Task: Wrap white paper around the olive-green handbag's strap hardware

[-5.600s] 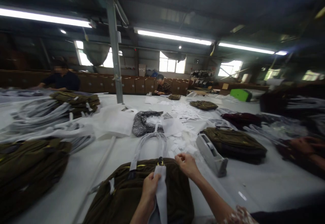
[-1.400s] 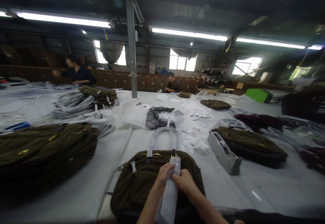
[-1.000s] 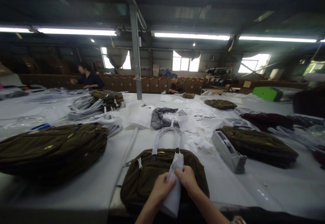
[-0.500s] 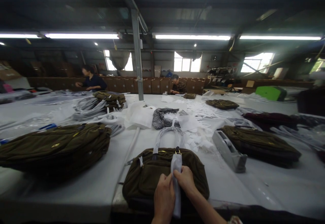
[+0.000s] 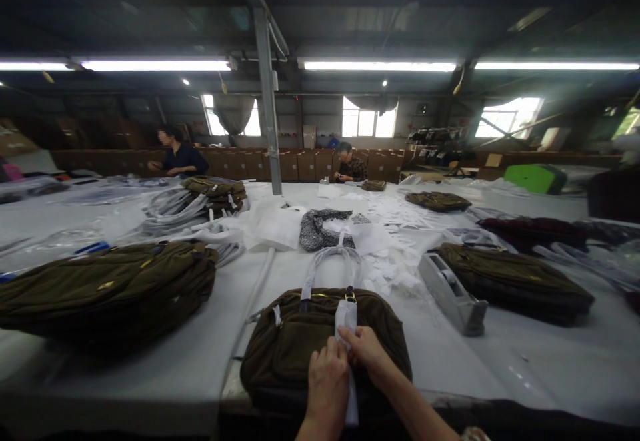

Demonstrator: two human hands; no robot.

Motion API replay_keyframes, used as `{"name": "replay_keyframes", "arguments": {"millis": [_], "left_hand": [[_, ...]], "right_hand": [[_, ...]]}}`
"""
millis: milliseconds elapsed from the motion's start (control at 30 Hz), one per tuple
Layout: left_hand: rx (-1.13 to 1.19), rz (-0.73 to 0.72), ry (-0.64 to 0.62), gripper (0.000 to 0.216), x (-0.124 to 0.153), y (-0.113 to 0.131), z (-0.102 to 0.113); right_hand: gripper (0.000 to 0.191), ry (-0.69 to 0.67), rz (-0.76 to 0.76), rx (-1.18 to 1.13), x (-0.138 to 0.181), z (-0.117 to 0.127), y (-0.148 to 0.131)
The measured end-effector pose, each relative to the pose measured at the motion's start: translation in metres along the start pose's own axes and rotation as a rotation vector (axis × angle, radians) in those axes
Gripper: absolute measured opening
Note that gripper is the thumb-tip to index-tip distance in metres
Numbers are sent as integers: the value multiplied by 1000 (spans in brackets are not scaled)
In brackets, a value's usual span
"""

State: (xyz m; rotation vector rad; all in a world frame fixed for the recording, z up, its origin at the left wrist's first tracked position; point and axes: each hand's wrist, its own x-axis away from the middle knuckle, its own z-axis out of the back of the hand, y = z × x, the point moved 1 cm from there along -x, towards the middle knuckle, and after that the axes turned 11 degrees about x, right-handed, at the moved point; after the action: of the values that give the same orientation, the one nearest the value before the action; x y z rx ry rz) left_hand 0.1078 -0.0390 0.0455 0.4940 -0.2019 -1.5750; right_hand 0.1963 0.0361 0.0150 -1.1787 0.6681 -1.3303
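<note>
An olive-green handbag (image 5: 300, 348) lies at the table's near edge, its two white-wrapped handles (image 5: 313, 271) stretched away from me. From a gold ring on its right side a strap in white wrapping (image 5: 346, 311) runs down over the front. My left hand (image 5: 327, 374) is closed with its fingertips at the strap's left edge. My right hand (image 5: 367, 354) pinches the wrapping from the right, thumb uppermost, close to the left fingers. The strap's lower end shows below the hands; the part between the fingers is hidden.
A grey tape dispenser (image 5: 455, 294) stands right of the handbag, beside another olive bag (image 5: 515, 288). More olive bags (image 5: 110, 288) lie at left. Paper scraps (image 5: 395, 271) and black-and-white patterned material (image 5: 320, 231) lie beyond. Two people sit across the table, near a metal post (image 5: 269, 108).
Both hands stay on the wrapped strap, and my left hand has shifted slightly up and right, closer to the right fingers. The handbag has stayed in place.
</note>
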Motion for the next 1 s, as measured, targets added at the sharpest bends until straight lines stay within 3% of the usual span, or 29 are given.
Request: {"name": "replay_keyframes", "arguments": {"millis": [100, 167, 267, 433, 633, 800, 1000], "left_hand": [[300, 45, 33, 41, 0, -11, 2], [535, 208, 28, 36, -1, -23, 2], [700, 424, -9, 53, 0, -36, 1], [932, 355, 42, 46, 2, -33, -2], [1199, 413, 152, 50, -3, -25, -20], [1181, 463, 229, 53, -3, -30, -29], [1267, 554, 302, 38, -3, -31, -33]], "right_hand": [[29, -22, 29, -84, 0, 1, 3], [33, -27, 28, -139, -1, 1, 4], [38, -16, 28, -214, -3, 1, 5], [45, 8, 52, -305, -3, -2, 4], [48, 47, 82, -355, 2, -4, 0], [50, 65, 87, -354, 4, -4, 1], [49, 89, 86, -345, 5, -6, -2]]}}
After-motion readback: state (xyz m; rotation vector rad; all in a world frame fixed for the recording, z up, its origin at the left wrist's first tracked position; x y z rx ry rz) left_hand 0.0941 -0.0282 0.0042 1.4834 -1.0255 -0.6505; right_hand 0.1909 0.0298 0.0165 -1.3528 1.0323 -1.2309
